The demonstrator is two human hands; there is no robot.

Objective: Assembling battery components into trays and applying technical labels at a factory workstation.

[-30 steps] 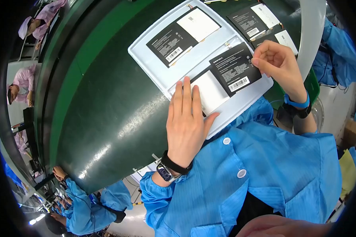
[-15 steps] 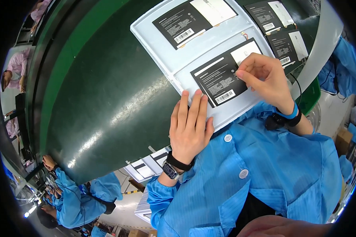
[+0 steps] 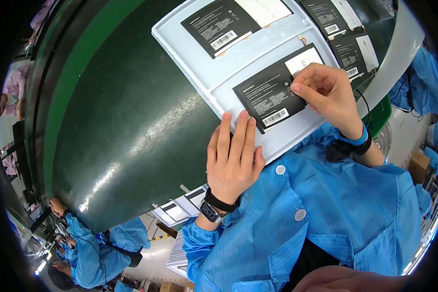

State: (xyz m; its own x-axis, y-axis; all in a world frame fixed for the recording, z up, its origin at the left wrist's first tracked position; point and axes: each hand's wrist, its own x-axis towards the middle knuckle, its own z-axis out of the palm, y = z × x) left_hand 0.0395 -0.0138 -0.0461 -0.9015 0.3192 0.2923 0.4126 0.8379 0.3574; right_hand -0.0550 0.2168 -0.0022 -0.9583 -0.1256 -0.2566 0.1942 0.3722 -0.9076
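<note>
Two black battery packs (image 3: 273,95) lie in one tray (image 3: 219,73); right hand (image 3: 328,92) pinches the nearer, left hand (image 3: 231,158) flat, fingers together, on the rim.

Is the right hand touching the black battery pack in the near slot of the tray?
Touching. The head view shows the right hand with fingertips pressed on the black battery pack, no gap visible, in the pale tray.

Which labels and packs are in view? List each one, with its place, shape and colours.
Near pack: flat black rectangle with a white barcode label, in the tray under the right hand.
Far pack: the same black rectangle with a white patch, in the tray's upper slot.
Side packs: two black-and-white rectangles, on the belt right of the tray.
</note>
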